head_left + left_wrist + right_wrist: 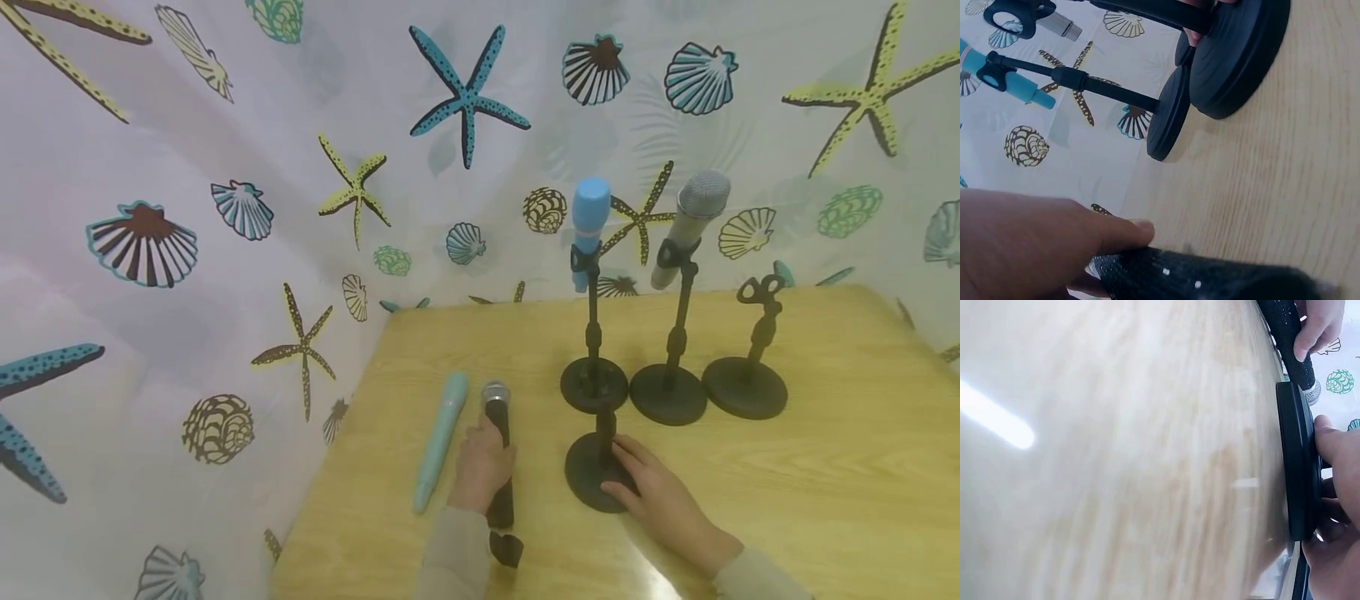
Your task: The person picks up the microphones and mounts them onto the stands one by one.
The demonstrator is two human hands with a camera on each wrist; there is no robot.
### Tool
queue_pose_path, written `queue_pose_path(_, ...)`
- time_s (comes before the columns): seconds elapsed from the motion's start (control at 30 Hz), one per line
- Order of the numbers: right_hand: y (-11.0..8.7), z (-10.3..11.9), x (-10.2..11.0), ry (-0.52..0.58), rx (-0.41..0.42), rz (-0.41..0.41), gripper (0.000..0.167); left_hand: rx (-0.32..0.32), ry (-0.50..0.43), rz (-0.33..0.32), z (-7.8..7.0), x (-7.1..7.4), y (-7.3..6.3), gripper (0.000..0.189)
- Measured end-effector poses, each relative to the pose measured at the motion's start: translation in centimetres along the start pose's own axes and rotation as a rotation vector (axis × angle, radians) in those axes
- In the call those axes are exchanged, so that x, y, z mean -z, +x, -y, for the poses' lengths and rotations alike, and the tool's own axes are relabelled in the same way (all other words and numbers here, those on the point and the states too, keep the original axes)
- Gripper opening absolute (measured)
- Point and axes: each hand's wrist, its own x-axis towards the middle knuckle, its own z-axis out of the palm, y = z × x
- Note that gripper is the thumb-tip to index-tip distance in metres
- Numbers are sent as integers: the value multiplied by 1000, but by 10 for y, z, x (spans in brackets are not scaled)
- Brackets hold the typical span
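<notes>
My left hand grips a black microphone with a silver mesh head, low over the table. In the left wrist view its thumb lies along the microphone's dark body. My right hand holds a black desktop microphone stand by its round base, the thumb on the base and the fingers around the short post. The upper part of this stand overlaps the one behind it in the head view. Left of my left hand lies a teal microphone.
Behind stand three more round-based stands: one carries a blue microphone, one a silver microphone, and the right one has a bare clip. A small black piece lies near my left sleeve. Shell-patterned cloth borders the wooden table.
</notes>
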Motion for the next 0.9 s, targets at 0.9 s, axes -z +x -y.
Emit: queue_pose_path(0.9, 1, 1, 2, -19, -14, 10, 57, -226, -652, 27, -62, 28, 23, 62)
